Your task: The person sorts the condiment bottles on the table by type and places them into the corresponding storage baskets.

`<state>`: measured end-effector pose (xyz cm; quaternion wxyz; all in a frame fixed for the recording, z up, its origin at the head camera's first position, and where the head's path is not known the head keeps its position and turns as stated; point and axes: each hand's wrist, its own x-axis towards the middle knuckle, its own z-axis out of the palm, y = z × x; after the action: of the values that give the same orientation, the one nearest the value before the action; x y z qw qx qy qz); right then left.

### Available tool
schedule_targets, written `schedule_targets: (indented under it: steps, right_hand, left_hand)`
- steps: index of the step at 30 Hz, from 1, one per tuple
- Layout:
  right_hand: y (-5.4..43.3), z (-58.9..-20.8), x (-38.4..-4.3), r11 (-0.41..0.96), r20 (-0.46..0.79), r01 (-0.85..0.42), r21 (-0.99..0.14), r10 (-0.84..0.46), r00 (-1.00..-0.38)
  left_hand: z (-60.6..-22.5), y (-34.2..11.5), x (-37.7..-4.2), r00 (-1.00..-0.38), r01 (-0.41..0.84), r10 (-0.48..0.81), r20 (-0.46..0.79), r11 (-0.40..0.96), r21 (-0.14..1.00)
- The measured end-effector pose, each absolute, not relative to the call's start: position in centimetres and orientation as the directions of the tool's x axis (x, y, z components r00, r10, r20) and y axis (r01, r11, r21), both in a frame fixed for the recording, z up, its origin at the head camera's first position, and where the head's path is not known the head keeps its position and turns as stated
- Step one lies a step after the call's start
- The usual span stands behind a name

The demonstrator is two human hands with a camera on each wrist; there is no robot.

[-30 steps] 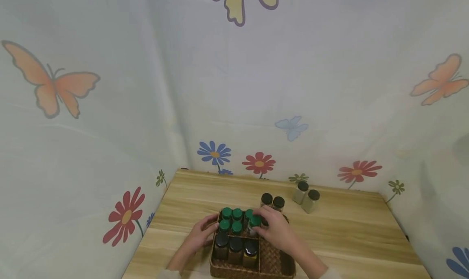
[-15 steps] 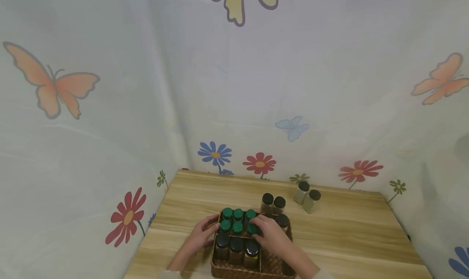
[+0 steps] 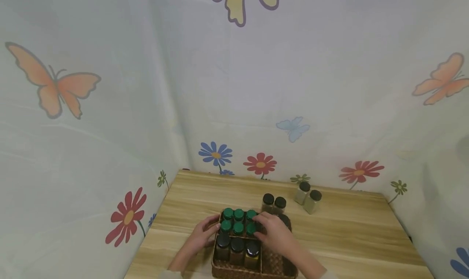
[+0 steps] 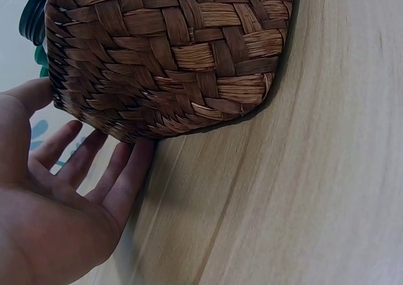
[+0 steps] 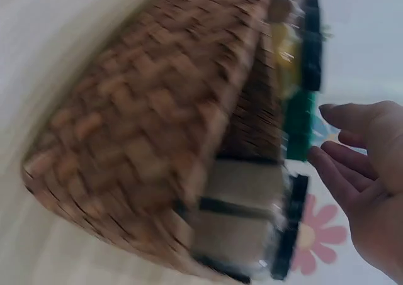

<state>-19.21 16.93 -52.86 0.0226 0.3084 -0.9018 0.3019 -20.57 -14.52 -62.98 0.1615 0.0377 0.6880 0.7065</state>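
Note:
A woven basket [image 3: 234, 266] with compartments stands on the table. In its back-left compartment are several green-capped jars [image 3: 238, 228], upright in two rows. Thumb and fingertips of my right hand [image 3: 276, 234] are spread right by the front-right green-capped jar [image 3: 251, 229]. In the right wrist view a small gap shows between the fingertips and that jar's green cap [image 5: 300, 124]. My left hand [image 4: 69, 203] touches the basket's left end, thumb at the rim and relaxed fingertips against the outer wall [image 4: 170, 58].
Three black-capped jars [image 3: 237, 250] fill the basket's front-left compartment. A black-capped jar [image 5: 239, 212] stands in the right compartment. Behind the basket are two black-capped jars [image 3: 268, 201], and two pale-filled jars [image 3: 302, 192] stand farther right. A printed curtain [image 3: 227, 87] borders the table [image 3: 351, 226].
My right hand has lowered a green-capped jar into the front-right spot of the green group and let go of it. The left hand has stayed at the basket's end.

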Motion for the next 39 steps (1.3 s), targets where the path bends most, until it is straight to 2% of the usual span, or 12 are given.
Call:
schedule_targets:
  steps: [3,6,11,17,22,31,36,39]
  right_hand:
    - [18.1,-51.8,-19.5,0.600,0.336,-0.603,-0.526,-0.505,-0.795]
    - [20.0,-51.2,-20.3,0.614,0.469,-0.613,-0.498,-0.404,-0.785]
    - [24.5,-50.8,-23.0,0.701,0.517,-0.493,-0.515,-0.204,-0.831]
    - [29.7,-52.4,-25.8,0.714,0.483,-0.401,-0.574,-0.101,-0.870]
    - [32.1,-53.6,-26.4,0.757,0.385,-0.273,-0.594,-0.030,-0.922]
    - [33.5,-55.1,-26.4,0.806,0.275,-0.211,-0.553,-0.063,-0.959]
    - [34.3,-56.0,-26.6,0.795,0.236,-0.190,-0.576,-0.061,-0.970]
    - [34.9,-56.6,-26.7,0.764,0.192,-0.156,-0.626,-0.042,-0.980]
  left_hand:
    - [-62.9,-14.5,-20.5,-0.946,-0.174,0.278,-0.167,0.001,0.985]
    - [-62.8,-14.6,-20.5,-0.946,-0.176,0.276,-0.170,0.005,0.984]
    - [-62.6,-14.8,-20.5,-0.948,-0.178,0.266,-0.175,0.010,0.984]
    - [-62.8,-15.0,-20.4,-0.951,-0.177,0.256,-0.175,0.018,0.984]
    - [-63.2,-15.0,-20.5,-0.950,-0.178,0.260,-0.175,0.011,0.984]
    - [-63.3,-14.9,-20.3,-0.949,-0.183,0.260,-0.178,0.007,0.983]
    - [-63.3,-14.7,-20.3,-0.946,-0.181,0.271,-0.176,0.009,0.984]
    - [-63.4,-14.6,-20.3,-0.946,-0.180,0.272,-0.176,0.010,0.984]
